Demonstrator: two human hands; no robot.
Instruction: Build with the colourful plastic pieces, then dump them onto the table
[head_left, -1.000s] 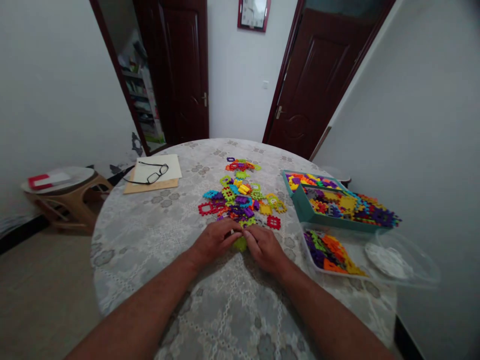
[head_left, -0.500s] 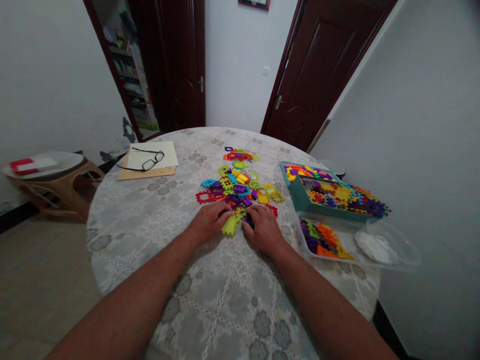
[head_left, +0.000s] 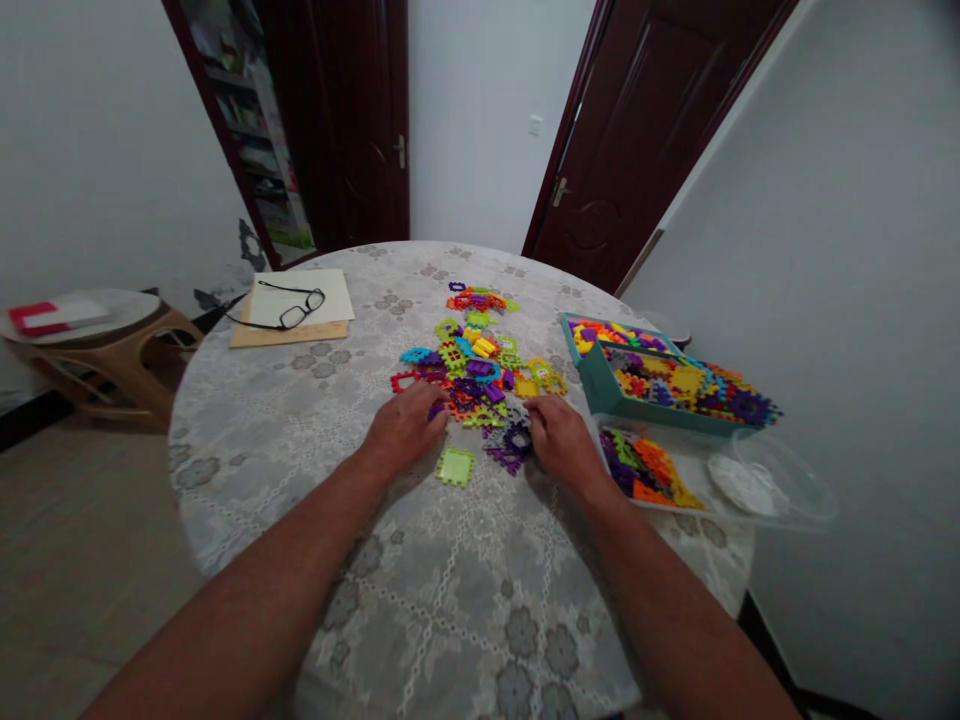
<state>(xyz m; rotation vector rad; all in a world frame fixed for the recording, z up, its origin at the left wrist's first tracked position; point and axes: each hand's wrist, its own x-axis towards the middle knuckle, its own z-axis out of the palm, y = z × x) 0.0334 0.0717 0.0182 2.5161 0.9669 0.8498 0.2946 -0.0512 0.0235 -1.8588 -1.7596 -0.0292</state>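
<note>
A heap of colourful plastic interlocking building pieces (head_left: pixel 480 370) lies in the middle of the round table. At the heap's near left edge, my left hand (head_left: pixel 409 425) has its fingers curled, with a small purple building piece (head_left: pixel 436 410) showing at the fingertips. My right hand (head_left: pixel 561 437) is closed at the near right side, its fingertips against a dark purple frame-shaped piece (head_left: pixel 517 437) and grey pieces; what lies between the fingers is hidden. A light green square piece (head_left: pixel 455 467) lies flat on the cloth, apart from both hands.
On the right stand a teal box (head_left: pixel 600 392) full of pieces and a clear plastic tub (head_left: pixel 697 490) holding more pieces. Glasses (head_left: pixel 292 317) rest on paper and a board at the left. A stool (head_left: pixel 105 350) stands beyond the table (head_left: pixel 442 620).
My hands have moved apart, the left one leftward and the right one rightward. The light green square piece, earlier between them, now lies by itself nearer me. Purple and grey pieces are uncovered.
</note>
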